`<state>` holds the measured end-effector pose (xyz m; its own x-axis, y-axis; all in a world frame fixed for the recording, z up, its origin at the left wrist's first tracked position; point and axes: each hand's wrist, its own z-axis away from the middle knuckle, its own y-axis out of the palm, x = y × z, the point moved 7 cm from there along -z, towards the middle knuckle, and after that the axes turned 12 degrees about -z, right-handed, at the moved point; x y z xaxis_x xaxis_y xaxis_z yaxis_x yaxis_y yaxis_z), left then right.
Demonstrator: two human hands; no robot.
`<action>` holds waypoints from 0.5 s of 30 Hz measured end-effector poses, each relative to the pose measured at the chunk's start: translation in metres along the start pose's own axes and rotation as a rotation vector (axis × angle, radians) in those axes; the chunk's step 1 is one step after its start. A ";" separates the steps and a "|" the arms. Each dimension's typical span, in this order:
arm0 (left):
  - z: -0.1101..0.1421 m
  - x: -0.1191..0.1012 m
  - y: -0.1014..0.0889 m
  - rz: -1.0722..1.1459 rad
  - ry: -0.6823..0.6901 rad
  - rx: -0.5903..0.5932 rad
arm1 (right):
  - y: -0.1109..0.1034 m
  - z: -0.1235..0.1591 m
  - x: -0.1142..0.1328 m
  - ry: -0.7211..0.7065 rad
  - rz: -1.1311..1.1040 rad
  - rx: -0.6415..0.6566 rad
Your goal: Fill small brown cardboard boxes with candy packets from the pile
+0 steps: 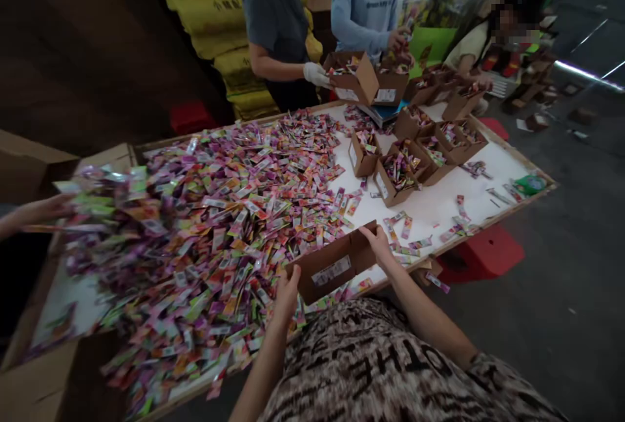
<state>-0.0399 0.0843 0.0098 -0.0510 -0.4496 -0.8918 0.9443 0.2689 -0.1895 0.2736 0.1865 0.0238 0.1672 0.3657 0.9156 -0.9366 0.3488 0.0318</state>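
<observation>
Along near table [488, 168] edge: cardboard box [336, 266] beside big heap of bright wrapped sweets [219, 213]. Filled boxes [410, 155] toward far right corner. Left hand [287, 292], right hand [378, 243] fingers clasp box ends.

The small brown box [336, 266] is showing matt, smooth cardboard with a white paper label. The heaped multicoloured sachets [219, 213] are showing glossy plastic film. The white worktop [439, 204] is appearing smooth and matt, edged in bare wood.
</observation>
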 end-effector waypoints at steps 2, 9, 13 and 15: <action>-0.002 -0.002 0.017 -0.023 0.024 0.003 | -0.009 -0.016 -0.004 0.031 -0.025 0.056; 0.000 0.005 0.045 -0.118 0.120 -0.030 | -0.029 -0.064 0.001 0.024 -0.022 0.362; 0.005 0.022 0.059 -0.081 0.106 0.007 | -0.029 -0.069 -0.004 0.046 -0.048 0.285; 0.007 0.026 0.062 -0.043 0.063 0.002 | -0.032 -0.067 -0.007 0.022 -0.025 0.160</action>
<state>0.0196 0.0829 -0.0221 -0.1114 -0.4061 -0.9070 0.9417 0.2486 -0.2269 0.3226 0.2307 -0.0100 0.1962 0.3781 0.9047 -0.9689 0.2166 0.1196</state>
